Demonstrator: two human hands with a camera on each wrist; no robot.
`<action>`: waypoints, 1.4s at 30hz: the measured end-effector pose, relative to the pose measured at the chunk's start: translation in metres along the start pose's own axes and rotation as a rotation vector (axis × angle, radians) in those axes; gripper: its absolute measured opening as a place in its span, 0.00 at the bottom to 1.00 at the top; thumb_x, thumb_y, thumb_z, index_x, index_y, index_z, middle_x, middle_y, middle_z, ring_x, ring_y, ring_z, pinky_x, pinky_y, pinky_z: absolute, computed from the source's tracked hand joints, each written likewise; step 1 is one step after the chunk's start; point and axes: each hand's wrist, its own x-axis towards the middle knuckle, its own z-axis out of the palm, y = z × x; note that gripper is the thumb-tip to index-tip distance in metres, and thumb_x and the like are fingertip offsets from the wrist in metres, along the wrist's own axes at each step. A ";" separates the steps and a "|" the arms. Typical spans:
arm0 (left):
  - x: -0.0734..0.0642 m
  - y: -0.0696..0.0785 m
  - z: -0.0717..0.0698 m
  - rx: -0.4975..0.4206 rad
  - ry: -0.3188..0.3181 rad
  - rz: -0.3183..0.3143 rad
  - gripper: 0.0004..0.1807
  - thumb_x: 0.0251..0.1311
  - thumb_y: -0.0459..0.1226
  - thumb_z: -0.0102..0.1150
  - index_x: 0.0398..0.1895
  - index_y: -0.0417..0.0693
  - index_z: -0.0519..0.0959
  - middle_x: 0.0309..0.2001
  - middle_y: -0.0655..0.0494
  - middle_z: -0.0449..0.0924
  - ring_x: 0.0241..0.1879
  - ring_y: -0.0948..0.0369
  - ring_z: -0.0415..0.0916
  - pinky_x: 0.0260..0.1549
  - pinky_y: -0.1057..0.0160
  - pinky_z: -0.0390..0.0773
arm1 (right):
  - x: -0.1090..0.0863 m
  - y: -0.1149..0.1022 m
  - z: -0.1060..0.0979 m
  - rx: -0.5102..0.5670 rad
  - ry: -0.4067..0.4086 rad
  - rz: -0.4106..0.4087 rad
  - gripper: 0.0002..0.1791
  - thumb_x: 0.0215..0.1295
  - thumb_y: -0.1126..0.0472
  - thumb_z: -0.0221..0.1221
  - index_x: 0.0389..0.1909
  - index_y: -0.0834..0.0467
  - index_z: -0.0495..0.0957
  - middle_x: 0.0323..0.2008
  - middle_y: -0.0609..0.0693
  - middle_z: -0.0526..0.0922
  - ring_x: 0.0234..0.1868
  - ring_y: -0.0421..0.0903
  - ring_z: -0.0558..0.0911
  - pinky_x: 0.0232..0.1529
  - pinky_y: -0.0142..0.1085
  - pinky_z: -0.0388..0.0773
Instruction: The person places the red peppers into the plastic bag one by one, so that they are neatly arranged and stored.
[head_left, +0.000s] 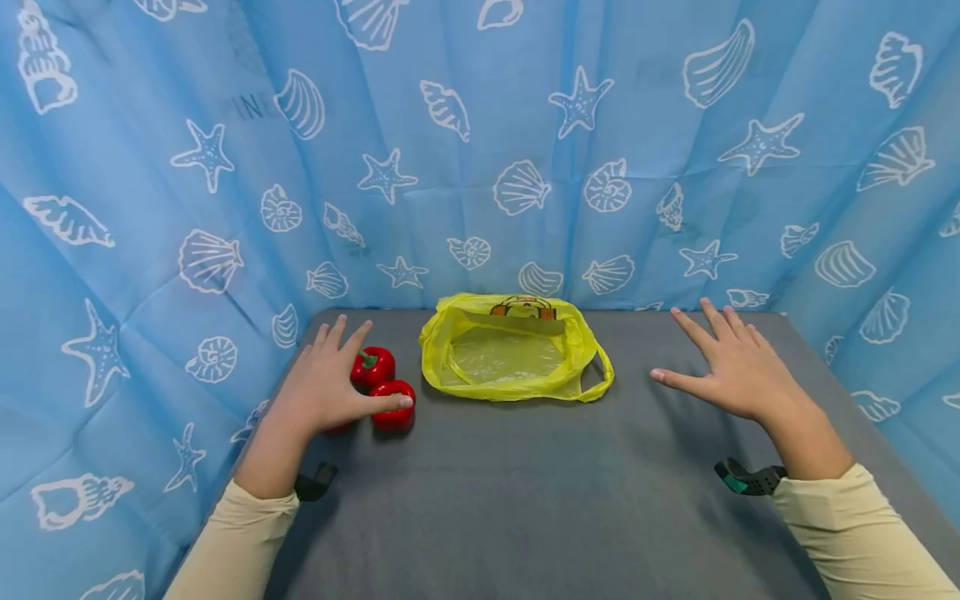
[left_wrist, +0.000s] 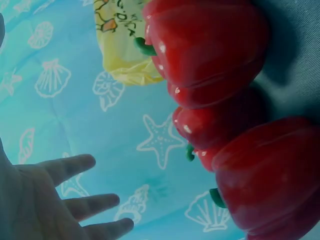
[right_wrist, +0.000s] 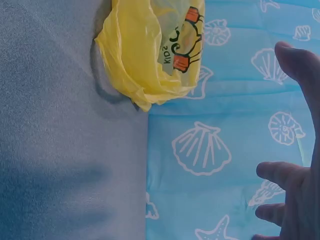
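Note:
My left hand (head_left: pixel 324 390) hovers over red bell peppers at the table's left, fingers spread and nothing held. In the head view one pepper (head_left: pixel 372 367) with a green stem lies behind another pepper (head_left: pixel 393 406), which the thumb overlaps. A third is mostly hidden under the hand; the left wrist view shows three, including the nearest pepper (left_wrist: pixel 272 175). A yellow plastic bag (head_left: pixel 592 367) lies at the table's back middle, its mouth gaping toward me and a printed cartoon on it. Right of the bag, my right hand (head_left: pixel 738 371) is raised with spread fingers, holding nothing.
The grey table (head_left: pixel 517 500) runs back to a blue curtain (head_left: pixel 480 150) printed with white shells and starfish, which also closes in both sides. A dark strap (head_left: pixel 750 479) sits on the right wrist, another strap (head_left: pixel 317 482) on the left.

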 end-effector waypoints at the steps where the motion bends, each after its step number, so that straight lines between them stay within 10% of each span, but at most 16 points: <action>1: -0.001 0.000 0.001 -0.004 0.001 0.003 0.75 0.41 0.85 0.58 0.88 0.55 0.49 0.86 0.35 0.42 0.83 0.29 0.41 0.72 0.21 0.54 | 0.001 0.000 0.000 0.004 -0.007 0.006 0.60 0.67 0.22 0.55 0.88 0.50 0.43 0.83 0.74 0.43 0.79 0.81 0.50 0.70 0.80 0.54; 16: -0.025 0.011 0.032 -0.181 0.193 0.101 0.56 0.50 0.75 0.68 0.75 0.51 0.72 0.70 0.47 0.75 0.66 0.46 0.73 0.54 0.38 0.86 | 0.014 0.002 0.027 0.149 -0.060 0.051 0.45 0.74 0.29 0.55 0.72 0.65 0.72 0.62 0.70 0.81 0.57 0.67 0.84 0.43 0.63 0.82; 42: -0.035 0.016 0.083 -0.422 0.258 -0.062 0.45 0.57 0.54 0.78 0.75 0.48 0.70 0.73 0.48 0.71 0.73 0.47 0.68 0.60 0.38 0.83 | 0.064 -0.034 0.091 0.741 0.061 0.193 0.39 0.80 0.39 0.53 0.74 0.67 0.68 0.71 0.72 0.72 0.72 0.72 0.71 0.68 0.65 0.74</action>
